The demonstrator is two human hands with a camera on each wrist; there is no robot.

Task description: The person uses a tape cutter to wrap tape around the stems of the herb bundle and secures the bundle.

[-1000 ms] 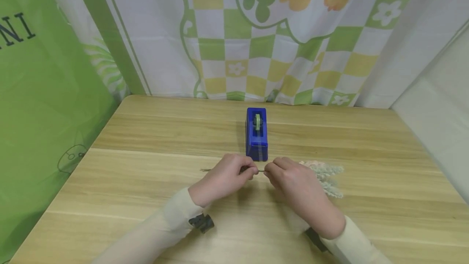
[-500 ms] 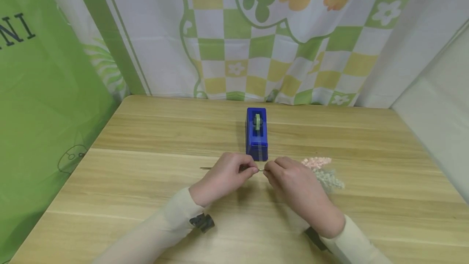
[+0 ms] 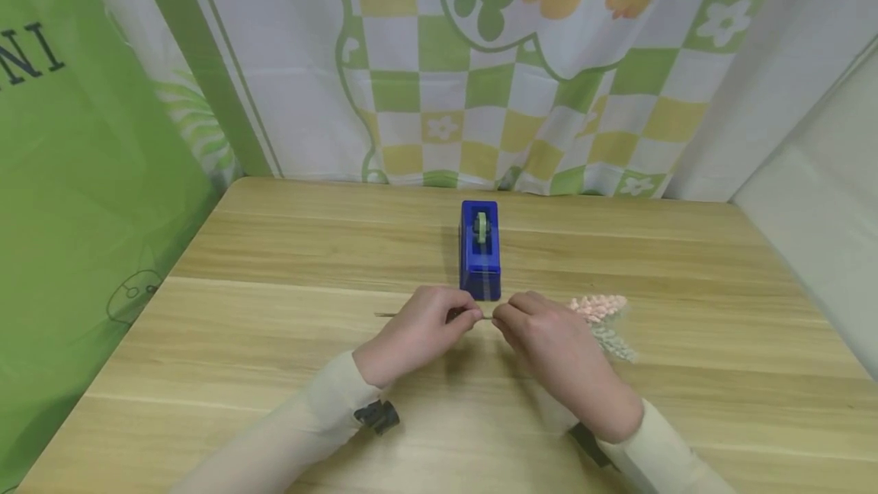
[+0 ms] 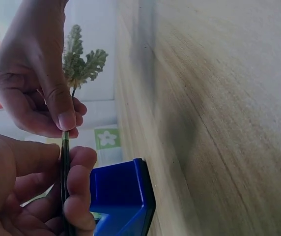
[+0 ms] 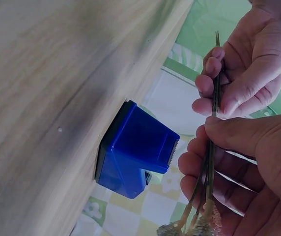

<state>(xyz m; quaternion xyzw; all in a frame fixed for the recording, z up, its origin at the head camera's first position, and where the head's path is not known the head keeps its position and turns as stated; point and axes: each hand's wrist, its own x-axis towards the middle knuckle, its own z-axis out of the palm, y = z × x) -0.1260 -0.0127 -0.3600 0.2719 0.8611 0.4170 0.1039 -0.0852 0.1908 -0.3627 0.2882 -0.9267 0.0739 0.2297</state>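
While blossoms [image 3: 600, 307] splay — both hands [image 3: 421, 328] [image 3: 561, 357] pinch stems [image 4: 65, 150].

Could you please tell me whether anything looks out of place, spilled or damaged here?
Nothing stands out. The blue tape dispenser stands upright on the table. The left hand and right hand hold the flower stems together, with the flower heads beyond the right hand. No spill or damage is visible.
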